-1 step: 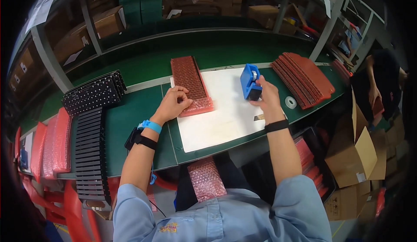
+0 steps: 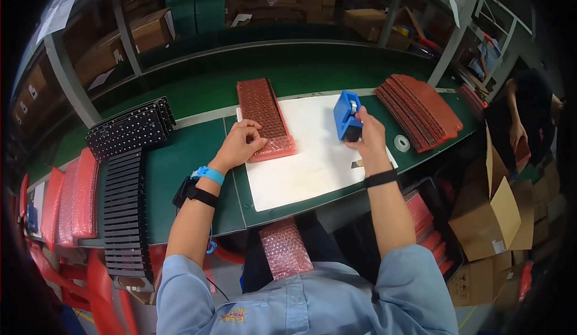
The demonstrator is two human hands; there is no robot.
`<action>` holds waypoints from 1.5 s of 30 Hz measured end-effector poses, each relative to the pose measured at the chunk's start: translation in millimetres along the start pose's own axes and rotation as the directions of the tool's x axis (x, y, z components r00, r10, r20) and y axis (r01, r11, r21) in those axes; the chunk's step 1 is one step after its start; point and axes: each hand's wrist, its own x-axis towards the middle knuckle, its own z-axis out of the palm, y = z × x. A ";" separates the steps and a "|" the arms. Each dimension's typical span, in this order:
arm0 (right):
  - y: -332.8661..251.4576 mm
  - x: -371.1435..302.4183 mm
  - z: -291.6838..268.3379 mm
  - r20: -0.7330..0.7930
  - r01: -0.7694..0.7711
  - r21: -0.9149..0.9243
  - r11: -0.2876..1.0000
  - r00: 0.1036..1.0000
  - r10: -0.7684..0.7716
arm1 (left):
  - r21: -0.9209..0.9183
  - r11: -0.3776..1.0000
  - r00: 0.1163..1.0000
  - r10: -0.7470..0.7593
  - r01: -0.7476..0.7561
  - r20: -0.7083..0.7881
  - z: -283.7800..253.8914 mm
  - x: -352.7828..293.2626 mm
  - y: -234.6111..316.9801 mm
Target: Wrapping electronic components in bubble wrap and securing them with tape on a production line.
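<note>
A flat pack in red bubble wrap (image 2: 262,107) lies lengthwise on the white board (image 2: 288,187), its near end folded over. My left hand (image 2: 241,142) rests at that near end, thumb and fingers closed on the wrap's folded edge. To the right, a blue tape dispenser (image 2: 347,113) stands tilted on the board. My right hand (image 2: 371,135) is at its black front end, fingers and thumb closed around that end. Whether a strip of tape is between the fingers cannot be made out. A white tape roll (image 2: 401,143) lies just right of the hand.
Red bubble-wrapped packs (image 2: 418,109) stand stacked at the right of the green table (image 2: 192,208). Black perforated panels (image 2: 132,127), a black slotted rack (image 2: 126,208) and more red packs (image 2: 78,196) are at left. Open cartons (image 2: 490,215) and a person (image 2: 523,118) are at far right.
My right hand and the tape dispenser have shifted very slightly. My left hand holds its place on the bubble wrap.
</note>
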 end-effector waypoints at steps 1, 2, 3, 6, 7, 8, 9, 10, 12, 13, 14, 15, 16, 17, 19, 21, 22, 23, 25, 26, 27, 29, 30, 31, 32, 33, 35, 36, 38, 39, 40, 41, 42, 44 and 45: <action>13.8 -8.9 -1.4 0.018 0.068 0.119 0.991 0.997 -0.071 | 0.000 1.000 1.000 -0.010 0.010 0.006 0.3 -2.9 -0.2; 22.7 -14.4 -3.5 0.026 0.135 0.238 0.962 0.989 -0.145 | 0.000 1.000 1.000 -0.017 0.017 0.013 0.4 -4.9 0.2; 29.0 -15.7 -4.1 0.028 0.136 0.236 0.962 0.989 -0.147 | -0.002 1.000 1.000 -0.018 0.018 0.010 -0.7 -5.5 -0.1; 40.7 -14.3 -5.7 -0.034 0.355 0.345 0.869 0.930 -0.367 | 0.010 1.000 1.000 -0.001 0.001 0.017 -2.3 -0.1 0.1; 39.6 -9.7 -5.9 -0.033 0.356 0.342 0.869 0.929 -0.368 | 0.007 1.000 1.000 -0.001 0.001 0.015 -2.6 -0.5 -0.4; 35.0 -2.5 -5.6 -0.010 0.346 0.320 0.882 0.932 -0.362 | 0.003 1.000 1.000 0.000 0.000 0.006 -3.3 -1.0 -0.9; 28.4 4.6 -6.4 0.010 0.337 0.297 0.893 0.934 -0.356 | -0.003 1.000 1.000 0.002 -0.002 -0.001 -2.8 -0.5 -0.8; 22.9 10.3 -8.6 0.030 0.328 0.275 0.904 0.937 -0.349 | -0.008 1.000 1.000 0.004 -0.004 -0.007 -1.7 0.4 -0.2; 13.7 14.0 -12.6 0.058 0.278 0.201 0.939 0.954 -0.295 | -0.006 1.000 1.000 0.000 0.000 -0.009 -0.8 -1.1 -3.0; 9.0 15.2 -16.3 0.081 0.229 0.126 0.965 0.967 -0.240 | -0.003 1.000 1.000 -0.002 0.002 -0.011 0.3 -1.5 -3.7; 5.5 13.2 -16.5 0.103 0.176 0.049 0.983 0.978 -0.180 | 0.000 1.000 1.000 -0.007 0.007 -0.015 0.5 -2.2 -4.5; 3.8 9.9 -17.8 0.104 0.174 0.049 0.984 0.978 -0.178 | 0.002 1.000 1.000 -0.009 0.009 -0.014 0.6 -2.1 -5.0; 1.5 3.1 -19.3 0.085 0.180 -0.002 0.984 0.980 -0.180 | 0.006 1.000 1.000 -0.001 0.002 -0.018 0.7 -2.2 -5.2; -0.1 -3.4 -20.7 0.066 0.186 -0.053 0.981 0.981 -0.182 | 0.011 1.000 1.000 0.006 -0.006 -0.021 0.7 -2.2 -5.4; 0.8 -6.5 -22.0 0.045 0.189 -0.103 0.976 0.982 -0.186 | 0.015 1.000 1.000 0.015 -0.015 -0.022 1.3 -1.0 -4.9; 4.3 -7.5 -19.3 0.005 0.163 0.064 0.985 0.986 -0.164 | 0.000 1.000 1.000 0.010 -0.010 -0.025 1.6 1.4 -4.1; 6.5 -7.9 -18.0 -0.013 0.151 0.147 0.978 0.989 -0.151 | -0.008 1.000 1.000 0.006 -0.006 -0.027 1.7 2.2 -4.0; 9.2 -8.1 -17.3 -0.014 0.150 0.147 0.978 0.989 -0.150 | -0.008 1.000 1.000 0.006 -0.006 -0.025 1.8 3.1 -4.0; 18.5 -8.1 -15.7 -0.002 0.241 0.216 0.946 0.969 -0.246 | 0.000 1.000 0.999 0.014 -0.014 -0.031 1.8 3.7 -5.5; 23.5 -7.8 -15.9 0.001 0.284 0.250 0.926 0.956 -0.294 | 0.003 1.000 0.999 0.017 -0.017 -0.034 2.1 3.5 -6.3; 30.1 -7.8 -17.5 0.001 0.282 0.250 0.926 0.956 -0.292 | 0.004 1.000 0.999 0.016 -0.015 -0.034 3.1 3.1 -6.8; 44.8 -9.9 -21.7 -0.042 0.329 0.324 0.887 0.942 -0.334 | -0.010 1.000 1.000 0.011 -0.011 -0.024 6.2 2.6 -6.5; 48.6 -9.6 -22.9 -0.066 0.352 0.359 0.864 0.933 -0.353 | -0.017 1.000 1.000 0.009 -0.009 -0.019 6.9 2.4 -5.9; 50.0 -7.4 -24.3 -0.066 0.351 0.359 0.865 0.934 -0.351 | -0.017 1.000 1.000 0.007 -0.008 -0.018 6.5 2.6 -5.5; 50.3 -5.0 -26.4 -0.052 0.337 0.375 0.864 0.938 -0.343 | -0.008 1.000 1.000 0.011 -0.011 -0.020 5.4 3.6 -5.1; 50.0 -2.4 -28.9 -0.037 0.322 0.392 0.862 0.941 -0.335 | 0.000 1.000 1.000 0.015 -0.015 -0.023 4.2 4.6 -4.6; 47.2 1.6 -33.1 -0.018 0.306 0.407 0.860 0.945 -0.327 | 0.010 1.000 0.999 0.017 -0.017 -0.029 3.7 5.3 -2.3; 45.6 3.8 -34.6 0.008 0.314 0.358 0.880 0.941 -0.339 | 0.003 1.000 0.999 0.013 -0.012 -0.035 3.6 5.2 -1.1; 40.8 8.4 -37.6 0.063 0.334 0.255 0.908 0.931 -0.360 | -0.012 1.000 0.999 0.005 -0.006 -0.049 2.6 5.6 1.2; 39.3 15.8 -44.3 0.061 0.340 0.254 0.906 0.929 -0.365 | -0.014 1.000 0.999 0.010 -0.011 -0.051 2.4 7.1 4.2; 39.5 28.4 -52.5 0.096 0.386 0.143 0.911 0.911 -0.401 | -0.009 1.000 0.999 0.010 -0.011 -0.053 1.5 8.9 7.0; 38.7 37.3 -56.0 0.135 0.423 0.033 0.906 0.896 -0.423 | 0.001 1.000 0.999 0.003 -0.003 -0.051 0.6 11.0 7.6; 37.8 45.3 -60.6 0.176 0.459 -0.076 0.885 0.880 -0.441 | 0.009 1.000 0.999 -0.002 0.002 -0.049 0.7 14.2 8.6; 38.2 35.2 -71.8 0.220 0.564 -0.227 0.794 0.824 -0.523 | 0.019 1.000 0.999 0.008 -0.007 -0.048 1.7 13.3 5.7; 35.8 17.1 -70.8 0.282 0.650 -0.363 0.667 0.759 -0.586 | 0.030 0.999 0.999 0.012 -0.011 -0.049 1.7 8.6 -0.5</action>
